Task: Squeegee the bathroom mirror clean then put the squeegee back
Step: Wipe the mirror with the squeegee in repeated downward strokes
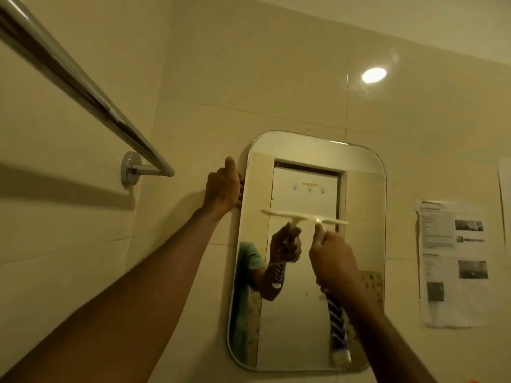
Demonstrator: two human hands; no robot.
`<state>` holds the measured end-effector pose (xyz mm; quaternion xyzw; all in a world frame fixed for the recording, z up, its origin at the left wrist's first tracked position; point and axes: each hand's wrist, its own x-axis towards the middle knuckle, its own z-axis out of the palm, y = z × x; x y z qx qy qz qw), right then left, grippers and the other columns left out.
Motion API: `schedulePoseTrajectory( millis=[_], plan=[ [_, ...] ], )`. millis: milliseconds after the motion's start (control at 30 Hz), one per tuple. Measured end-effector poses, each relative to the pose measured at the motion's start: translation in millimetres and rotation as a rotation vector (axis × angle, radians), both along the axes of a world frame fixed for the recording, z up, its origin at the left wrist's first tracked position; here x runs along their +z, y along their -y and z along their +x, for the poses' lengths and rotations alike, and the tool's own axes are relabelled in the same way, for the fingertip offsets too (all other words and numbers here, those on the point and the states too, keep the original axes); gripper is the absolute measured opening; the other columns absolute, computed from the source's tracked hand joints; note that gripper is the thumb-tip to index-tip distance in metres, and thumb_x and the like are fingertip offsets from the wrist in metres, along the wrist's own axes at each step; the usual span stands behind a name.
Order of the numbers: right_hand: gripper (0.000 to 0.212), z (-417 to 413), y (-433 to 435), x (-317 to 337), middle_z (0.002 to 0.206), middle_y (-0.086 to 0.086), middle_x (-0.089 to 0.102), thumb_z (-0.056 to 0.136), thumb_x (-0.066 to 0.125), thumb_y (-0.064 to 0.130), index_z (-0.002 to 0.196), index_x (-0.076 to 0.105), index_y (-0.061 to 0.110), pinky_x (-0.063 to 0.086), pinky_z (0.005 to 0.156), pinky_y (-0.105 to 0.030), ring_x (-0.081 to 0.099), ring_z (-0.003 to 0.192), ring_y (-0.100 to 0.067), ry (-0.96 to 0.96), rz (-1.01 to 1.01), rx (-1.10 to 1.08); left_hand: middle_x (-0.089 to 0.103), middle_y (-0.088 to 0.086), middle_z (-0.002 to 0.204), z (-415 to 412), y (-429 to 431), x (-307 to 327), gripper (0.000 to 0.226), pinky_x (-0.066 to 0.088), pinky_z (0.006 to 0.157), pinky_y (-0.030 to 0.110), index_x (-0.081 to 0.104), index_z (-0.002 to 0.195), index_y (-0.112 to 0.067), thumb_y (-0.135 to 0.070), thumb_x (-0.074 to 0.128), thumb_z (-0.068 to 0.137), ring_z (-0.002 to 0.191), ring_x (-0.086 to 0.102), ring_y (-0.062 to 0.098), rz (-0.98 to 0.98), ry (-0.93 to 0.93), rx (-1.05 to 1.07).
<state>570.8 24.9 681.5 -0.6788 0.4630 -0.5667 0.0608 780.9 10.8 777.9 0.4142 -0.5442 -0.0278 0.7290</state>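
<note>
Head view: right hand (333, 261) grips squeegee (331, 221) mid-mirror (365, 189); left hand (222, 189) clasps its left edge

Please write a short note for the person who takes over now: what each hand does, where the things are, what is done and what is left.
Left hand: grips the mirror's left edge.
Right hand: shut on the squeegee handle, blade across the glass a little above mid-height.
Done: cannot tell how much glass is already wiped.
Left: wipe the glass below the blade, then put the squeegee back; its place is not in view.
</note>
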Motion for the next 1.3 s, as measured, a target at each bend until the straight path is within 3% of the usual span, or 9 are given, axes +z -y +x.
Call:
schedulePoseTrajectory(
  millis=[133, 300, 500, 667, 733, 933, 1033, 1167, 1300],
  plan=[
    [0.038, -2, -11, 39, 0.061, -0.003, 0.059, 0.103, 0.032, 0.034, 0.077, 0.054, 0.016, 0.045, 0.036, -0.020, 0.051, 0.034, -0.004, 0.003, -0.030, 0.033, 0.066, 0.014, 0.070, -2, -2, -1, 0.068, 0.056, 0.063, 0.035, 0.064, 0.085, -0.003, -0.049, 0.015, 0.097, 0.064, 0.065, 0.028, 0.010, 0.004, -0.007],
    [0.026, 14, -13, 152, 0.080, -0.009, 0.056, 0.102, 0.037, 0.018, 0.111, 0.054, 0.000, 0.059, 0.074, -0.042, 0.065, 0.080, -0.029, -0.176, -0.203, -0.021, 0.068, 0.016, 0.076, -1, -1, -1, 0.068, 0.056, 0.063, 0.035, 0.065, 0.088, -0.003, -0.047, 0.013, 0.098, 0.066, 0.066, 0.029, 0.035, -0.043, -0.042],
    [0.035, 14, 3, 67, 0.062, 0.002, 0.058, 0.101, 0.036, 0.035, 0.079, 0.054, 0.016, 0.040, 0.037, -0.014, 0.052, 0.037, 0.000, -0.084, -0.102, 0.056, 0.067, 0.022, 0.074, 2, 0, 0, 0.071, 0.055, 0.058, 0.036, 0.065, 0.086, 0.003, -0.047, 0.015, 0.094, 0.062, 0.063, 0.032, 0.043, -0.132, -0.126],
    [0.032, 4, -4, -6, 0.064, 0.003, 0.061, 0.099, 0.038, 0.042, 0.073, 0.050, 0.028, 0.041, 0.039, -0.017, 0.059, 0.048, -0.008, -0.164, 0.024, 0.016, 0.068, 0.017, 0.074, 0, 1, -3, 0.059, 0.055, 0.058, 0.034, 0.063, 0.081, -0.001, -0.042, 0.022, 0.093, 0.066, 0.066, 0.029, 0.037, -0.016, 0.042],
    [0.033, -7, -3, 12, 0.061, 0.001, 0.060, 0.099, 0.040, 0.038, 0.072, 0.052, 0.024, 0.041, 0.036, -0.016, 0.057, 0.041, -0.006, -0.124, 0.003, 0.046, 0.066, 0.019, 0.074, -3, 1, -6, 0.050, 0.054, 0.067, 0.041, 0.058, 0.072, -0.003, -0.037, 0.031, 0.095, 0.070, 0.063, 0.032, 0.022, 0.110, 0.188],
    [0.046, -56, 19, 105, 0.056, -0.003, 0.050, 0.104, 0.029, 0.035, 0.077, 0.055, 0.009, 0.045, 0.039, -0.023, 0.049, 0.037, -0.008, -0.001, -0.162, 0.022, 0.045, -0.002, 0.050, -11, 7, -16, 0.048, 0.028, 0.048, 0.021, 0.045, 0.055, -0.015, -0.031, 0.037, 0.099, 0.047, 0.044, 0.009, -0.075, 0.276, 0.457],
    [0.046, -60, 29, 59, 0.051, -0.001, 0.049, 0.104, 0.029, 0.032, 0.070, 0.052, 0.012, 0.036, 0.032, -0.014, 0.043, 0.029, -0.001, -0.027, -0.144, -0.004, 0.049, -0.003, 0.053, -13, 11, -20, 0.043, 0.029, 0.047, 0.019, 0.054, 0.067, -0.012, -0.032, 0.036, 0.100, 0.050, 0.048, 0.007, -0.062, 0.266, 0.495],
    [0.050, -64, 28, -22, 0.053, -0.002, 0.053, 0.104, 0.027, 0.038, 0.072, 0.056, 0.012, 0.041, 0.041, -0.024, 0.048, 0.039, -0.009, -0.031, -0.042, -0.014, 0.053, 0.001, 0.057, -16, 11, -27, 0.042, 0.031, 0.048, 0.023, 0.055, 0.068, -0.011, -0.032, 0.037, 0.099, 0.054, 0.053, 0.015, -0.050, 0.244, 0.535],
    [0.046, -85, 23, 3, 0.057, -0.003, 0.055, 0.103, 0.032, 0.036, 0.072, 0.056, 0.012, 0.038, 0.034, -0.016, 0.049, 0.037, -0.003, -0.029, 0.005, 0.000, 0.064, 0.012, 0.072, -20, 6, -33, 0.042, 0.051, 0.059, 0.032, 0.061, 0.076, -0.007, -0.032, 0.036, 0.099, 0.069, 0.062, 0.026, -0.018, 0.231, 0.537]
  ],
)
